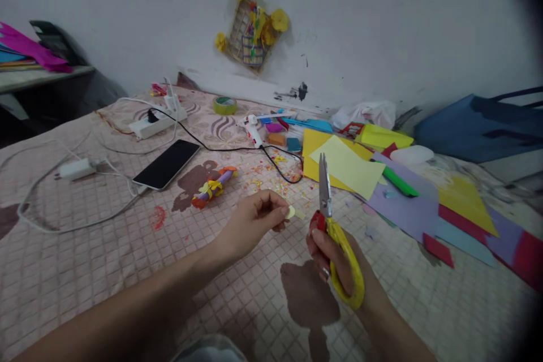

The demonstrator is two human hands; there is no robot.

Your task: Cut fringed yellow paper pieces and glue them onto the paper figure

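My left hand (258,220) pinches a small pale yellow piece of paper (291,212) between thumb and fingers. In my right hand (337,254) is a pair of scissors (326,195) with one red and one yellow handle. Their blades point up and away and look closed or nearly so, apart from the paper. Beyond my left hand lies a purple paper roll (215,186) wrapped with yellow and orange pieces. A pale yellow sheet (350,164) rests over a deeper yellow sheet (311,153) past the scissors. Small paper scraps (278,172) are scattered in front of both hands.
A white glue gun (253,131) with a black cord lies further back. To the left are a phone (167,164), a charger (77,169) and a power strip (156,121) with trailing cables. Green tape (224,105), a green marker (399,181) and a blue bag (475,127) stand around the patterned cloth.
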